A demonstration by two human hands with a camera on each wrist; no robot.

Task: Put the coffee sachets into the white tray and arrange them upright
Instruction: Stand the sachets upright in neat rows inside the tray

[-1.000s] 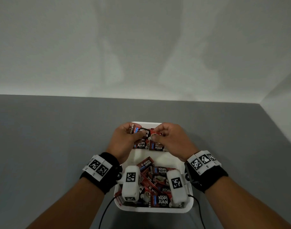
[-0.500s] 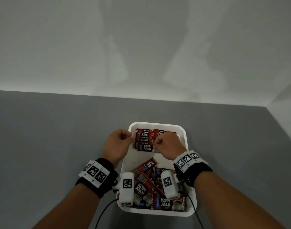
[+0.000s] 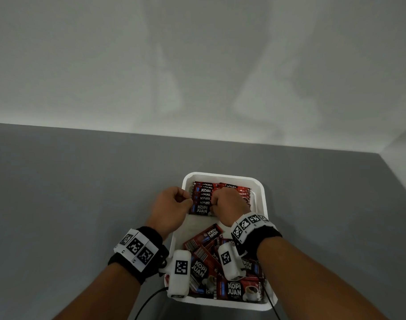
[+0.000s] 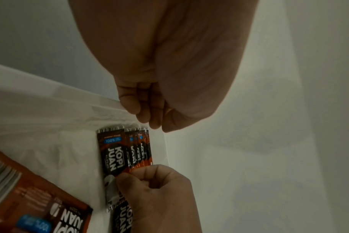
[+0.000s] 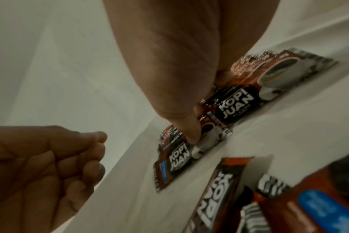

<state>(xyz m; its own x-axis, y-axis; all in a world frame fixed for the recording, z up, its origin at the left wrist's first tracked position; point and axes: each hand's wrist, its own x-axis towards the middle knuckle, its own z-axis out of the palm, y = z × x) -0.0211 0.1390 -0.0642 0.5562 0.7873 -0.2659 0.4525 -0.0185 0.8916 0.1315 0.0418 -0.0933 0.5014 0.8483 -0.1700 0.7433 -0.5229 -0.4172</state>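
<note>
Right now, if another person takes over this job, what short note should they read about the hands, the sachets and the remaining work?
Left hand: fingers curled, holding nothing, beside the tray's left rim.
Right hand: fingers pinching the upright row of sachets at the far end of the white tray.
Done: that row stands on edge against the far wall.
Left: the loose pile of sachets lying flat at the near end still needs standing up.

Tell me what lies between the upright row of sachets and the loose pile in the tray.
Bare white tray floor separates the upright row from the loose pile, seen in the head view.
</note>
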